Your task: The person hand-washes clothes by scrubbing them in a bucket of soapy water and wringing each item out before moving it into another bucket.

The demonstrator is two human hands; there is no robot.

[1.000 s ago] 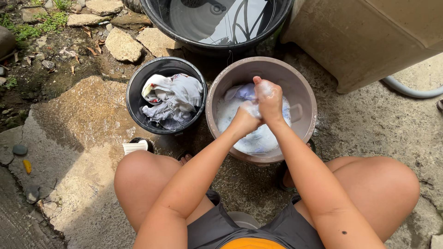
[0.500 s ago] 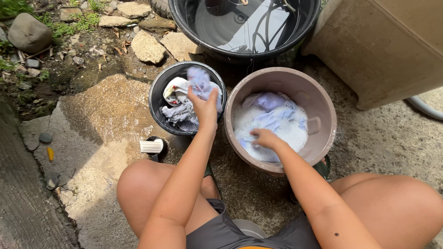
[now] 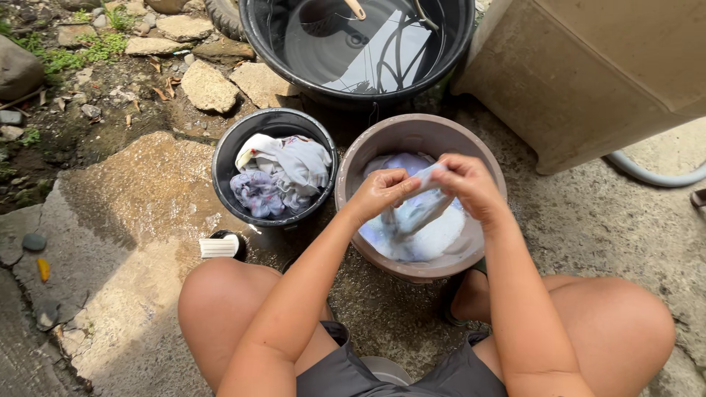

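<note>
My left hand [image 3: 380, 191] and my right hand [image 3: 468, 184] both grip a wet pale blue-white cloth [image 3: 419, 209], lifted and stretched between them over a brown plastic basin [image 3: 382, 140]. The basin holds soapy white water and more soaked laundry. To its left stands a black bucket [image 3: 223, 158] filled with wrung white and bluish clothes [image 3: 278, 176].
A large black tub of water [image 3: 294, 73] with a dipper in it stands behind the two vessels. A beige container [image 3: 603, 73] and a grey hose [image 3: 654, 176] are at the right. A white brush [image 3: 219, 247] lies by my left knee. Stones and wet concrete surround me.
My left hand left the black bucket, where it had dropped a cloth, and came back to the basin. Both hands now hold up another wet cloth from the suds.
</note>
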